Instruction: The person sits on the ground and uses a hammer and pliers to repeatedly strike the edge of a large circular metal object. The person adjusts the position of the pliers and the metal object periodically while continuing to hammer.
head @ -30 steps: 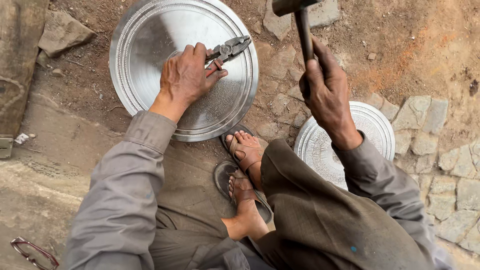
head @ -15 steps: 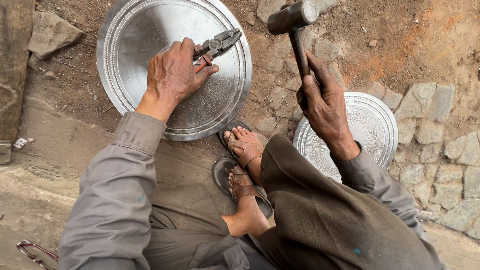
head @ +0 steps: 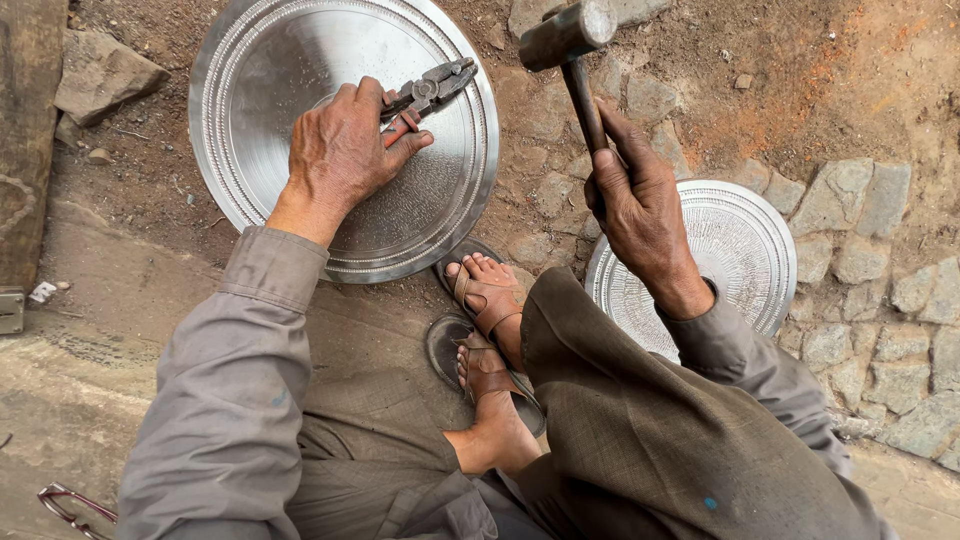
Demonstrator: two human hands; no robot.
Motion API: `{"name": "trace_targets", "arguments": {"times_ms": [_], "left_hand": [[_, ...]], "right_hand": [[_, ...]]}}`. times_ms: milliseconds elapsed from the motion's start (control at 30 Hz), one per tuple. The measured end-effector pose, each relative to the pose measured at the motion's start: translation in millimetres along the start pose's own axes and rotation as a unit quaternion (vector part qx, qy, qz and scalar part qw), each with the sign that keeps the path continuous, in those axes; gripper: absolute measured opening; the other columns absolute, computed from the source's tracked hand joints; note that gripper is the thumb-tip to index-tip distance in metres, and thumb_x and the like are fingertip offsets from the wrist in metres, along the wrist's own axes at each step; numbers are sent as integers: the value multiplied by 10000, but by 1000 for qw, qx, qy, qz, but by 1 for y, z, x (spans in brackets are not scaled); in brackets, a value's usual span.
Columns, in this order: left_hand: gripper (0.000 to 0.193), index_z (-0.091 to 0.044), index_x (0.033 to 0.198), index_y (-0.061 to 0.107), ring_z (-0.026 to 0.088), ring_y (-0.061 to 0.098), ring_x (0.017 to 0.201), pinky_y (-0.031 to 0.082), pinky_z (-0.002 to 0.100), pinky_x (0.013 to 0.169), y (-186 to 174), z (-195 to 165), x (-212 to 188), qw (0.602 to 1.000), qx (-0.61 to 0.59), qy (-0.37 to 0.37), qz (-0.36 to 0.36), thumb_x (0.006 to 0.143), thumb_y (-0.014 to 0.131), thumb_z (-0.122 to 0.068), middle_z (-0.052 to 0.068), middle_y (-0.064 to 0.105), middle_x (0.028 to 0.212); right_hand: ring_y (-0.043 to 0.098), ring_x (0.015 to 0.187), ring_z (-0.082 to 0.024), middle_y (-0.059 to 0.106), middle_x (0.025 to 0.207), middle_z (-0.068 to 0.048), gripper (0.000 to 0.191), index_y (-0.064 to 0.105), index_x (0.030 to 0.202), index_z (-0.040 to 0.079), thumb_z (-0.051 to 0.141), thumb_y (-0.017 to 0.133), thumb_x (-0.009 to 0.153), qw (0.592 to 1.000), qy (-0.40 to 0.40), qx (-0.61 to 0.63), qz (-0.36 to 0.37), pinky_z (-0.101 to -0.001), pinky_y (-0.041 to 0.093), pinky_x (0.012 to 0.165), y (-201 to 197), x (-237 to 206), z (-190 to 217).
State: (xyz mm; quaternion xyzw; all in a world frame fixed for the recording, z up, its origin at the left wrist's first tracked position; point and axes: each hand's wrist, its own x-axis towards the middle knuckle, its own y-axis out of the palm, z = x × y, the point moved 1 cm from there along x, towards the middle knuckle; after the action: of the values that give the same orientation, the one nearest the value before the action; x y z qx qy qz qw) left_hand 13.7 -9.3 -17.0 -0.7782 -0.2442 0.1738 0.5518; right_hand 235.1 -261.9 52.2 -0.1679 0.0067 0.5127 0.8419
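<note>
The large embossed metal plate [head: 300, 120] lies flat on the ground at 11 o'clock, giving a steady working face. A smaller plate [head: 745, 250] lies at 3 o'clock. The right hand [head: 640, 205] is clenched round the hammer [head: 570, 50], head raised. The left hand [head: 345, 150], curled closed, presses pliers [head: 435, 85] onto the large plate.

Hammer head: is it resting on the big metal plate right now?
No, the hammer is raised in the right hand, beside the big plate.
</note>
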Motion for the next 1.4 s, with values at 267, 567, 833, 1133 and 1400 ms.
{"name": "trace_targets", "arguments": {"times_ms": [267, 567, 833, 1133, 1400], "left_hand": [[687, -50, 1101, 688, 298, 737, 760, 590, 440, 619, -1, -3, 1, 1000, 8, 3, -9, 848, 821, -675, 147, 704, 892], [690, -43, 1042, 661, 273, 712, 683, 572, 417, 560, -2, -4, 4, 999, 34, 19, -5, 871, 806, -696, 136, 661, 815], [651, -28, 1028, 628, 256, 680, 650, 551, 405, 531, -4, -13, 2, 996, 67, 39, -52, 947, 738, -664, 122, 616, 826], [590, -67, 1010, 626, 265, 688, 657, 563, 401, 553, -5, -19, 0, 992, 84, 46, -85, 844, 768, -615, 128, 645, 831], [655, -34, 1044, 629, 261, 683, 642, 553, 409, 552, 3, -6, 0, 999, -4, 20, -40, 887, 798, -647, 145, 655, 822]], "right_hand": [[525, 660, -56, 526, 767, 35, 441, 478, 1577, 94, 192, 494, 1147, 1000, 1, -16, -3, -237, 430, 555, 1, 2, 3], [530, 664, -63, 530, 759, 28, 447, 474, 1577, 104, 177, 502, 1137, 999, 14, -45, 7, -246, 439, 557, 1, 3, -6], [498, 568, -76, 547, 768, -29, 409, 447, 1611, 31, 162, 460, 1224, 985, -152, -80, 32, -217, 414, 440, -31, 26, 119], [626, 789, -147, 662, 965, -127, 387, 444, 1526, 41, 192, 459, 1170, 909, -308, -272, 68, -308, 558, 637, 12, 54, 2], [442, 543, -38, 472, 720, 61, 438, 480, 1532, 23, 276, 474, 1174, 993, -43, 107, -5, -198, 369, 439, -7, 19, 10]]}}
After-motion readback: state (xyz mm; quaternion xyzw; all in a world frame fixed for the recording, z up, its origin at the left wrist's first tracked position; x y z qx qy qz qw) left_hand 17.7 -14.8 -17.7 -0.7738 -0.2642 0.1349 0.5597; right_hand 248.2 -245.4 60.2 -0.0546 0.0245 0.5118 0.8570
